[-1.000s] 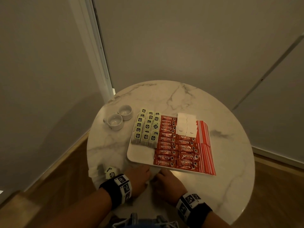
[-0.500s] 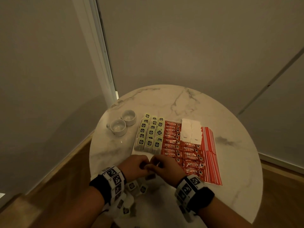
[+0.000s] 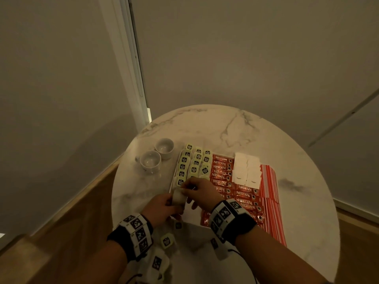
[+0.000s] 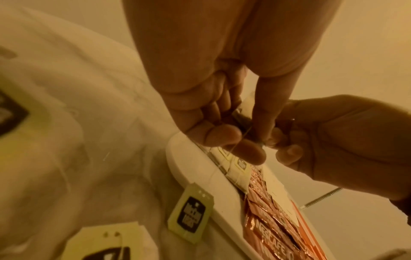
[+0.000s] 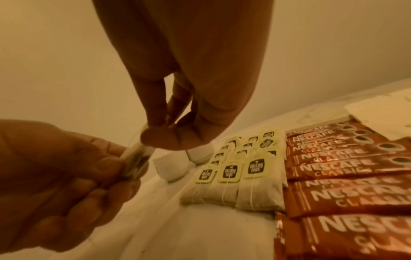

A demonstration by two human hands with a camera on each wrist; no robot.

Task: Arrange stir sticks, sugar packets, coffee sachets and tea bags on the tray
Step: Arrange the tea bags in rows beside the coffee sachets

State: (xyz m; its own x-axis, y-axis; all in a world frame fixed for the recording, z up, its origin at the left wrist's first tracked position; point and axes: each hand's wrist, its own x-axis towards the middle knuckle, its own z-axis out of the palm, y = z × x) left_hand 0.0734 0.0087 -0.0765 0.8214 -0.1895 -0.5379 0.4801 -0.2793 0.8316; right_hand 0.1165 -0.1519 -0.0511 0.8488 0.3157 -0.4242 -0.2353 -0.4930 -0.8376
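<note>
A: Nearest first. What lies at 6 o'clock?

B: Loose tea bags (image 3: 167,240) on the surface (image 3: 307,232), off the tray, beside the left wrist. One tag shows against the tray rim in the left wrist view (image 4: 191,213).

A: And the hands?

B: Both meet over the tray's (image 3: 190,221) near-left corner. Left hand (image 3: 162,208) has its fingers (image 5: 106,168) curled round one tea bag (image 3: 178,197); right hand (image 3: 202,192) has thumb and fingertips (image 5: 155,137) pressed together on that bag's top edge. Both are clamped on the same bag. A thread crosses the left fingers in the left wrist view; whether it is being untangled I cannot tell.

A: Step in hand?

B: Judged: the tea bag stage. The held bag is being squared up for placing.

A: Farther out?

B: Tea bag rows (image 3: 193,167) fill the tray's left side toward 11 o'clock. Coffee sachets (image 3: 223,175) run beside them, touching. Sugar packets (image 3: 247,169) lie at 1 o'clock, and stir sticks (image 3: 270,193) along the right edge. Two cups (image 3: 150,160) stand off the tray at 10 o'clock.

A: The next move calls for?

B: Judged: lay the bag flat on the bare tray patch just nearer than the last row, tag facing up like the others. Release gently, since the thread could drag neighbours. The loose bags at 6 o'clock remain to be done.
</note>
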